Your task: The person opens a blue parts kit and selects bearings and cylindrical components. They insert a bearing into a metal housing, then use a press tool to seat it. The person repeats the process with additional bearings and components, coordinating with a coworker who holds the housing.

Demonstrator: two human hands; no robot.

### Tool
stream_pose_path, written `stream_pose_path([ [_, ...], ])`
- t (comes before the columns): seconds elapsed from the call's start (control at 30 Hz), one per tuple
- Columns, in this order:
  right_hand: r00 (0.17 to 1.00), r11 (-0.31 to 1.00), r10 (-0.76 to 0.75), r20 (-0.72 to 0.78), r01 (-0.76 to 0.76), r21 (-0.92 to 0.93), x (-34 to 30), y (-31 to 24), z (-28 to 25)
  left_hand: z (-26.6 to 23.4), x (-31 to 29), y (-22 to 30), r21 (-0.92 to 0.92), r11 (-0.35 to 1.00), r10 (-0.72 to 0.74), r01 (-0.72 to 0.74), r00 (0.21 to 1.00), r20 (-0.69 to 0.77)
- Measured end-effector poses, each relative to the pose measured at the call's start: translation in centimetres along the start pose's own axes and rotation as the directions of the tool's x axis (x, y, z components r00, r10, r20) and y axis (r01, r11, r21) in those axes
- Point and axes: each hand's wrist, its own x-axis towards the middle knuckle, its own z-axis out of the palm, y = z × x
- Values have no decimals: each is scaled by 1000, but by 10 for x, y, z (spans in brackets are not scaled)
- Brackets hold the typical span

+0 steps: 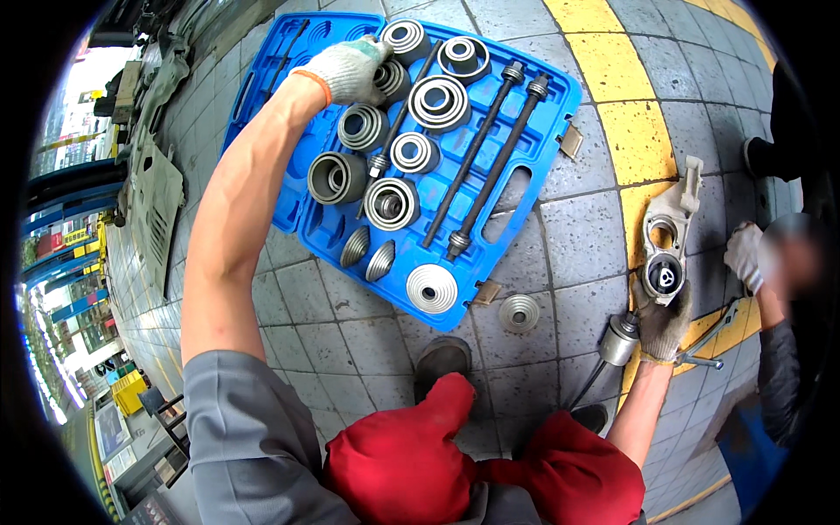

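My left hand, in a whitish knit glove, reaches into a blue tool case. Its fingers are closed around the side of a nested steel press sleeve; part of the grip is hidden. More steel sleeves and threaded rods lie in the case's recesses. My right hand, in a soiled glove, grips the lower end of a cast metal suspension arm with a round bushing. Beside that hand is a steel cylinder with a rod below it.
A stepped steel disc lies on the tiled floor near the case. At right, another person's gloved hand is near the suspension arm. A metal ratchet-like tool lies by my right wrist. Yellow lines cross the floor.
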Motion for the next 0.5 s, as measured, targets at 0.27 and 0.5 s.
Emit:
stream_pose_path([
  [0.27, 998, 993, 53, 24, -55, 107, -2, -3, 6, -2, 4, -4, 4, 1000, 13, -14, 1000, 23],
  [0.5, 998, 989, 57, -5, -56, 136, -3, -5, 12, -17, -4, 20, 70, 995, -74, 75, 997, -14],
])
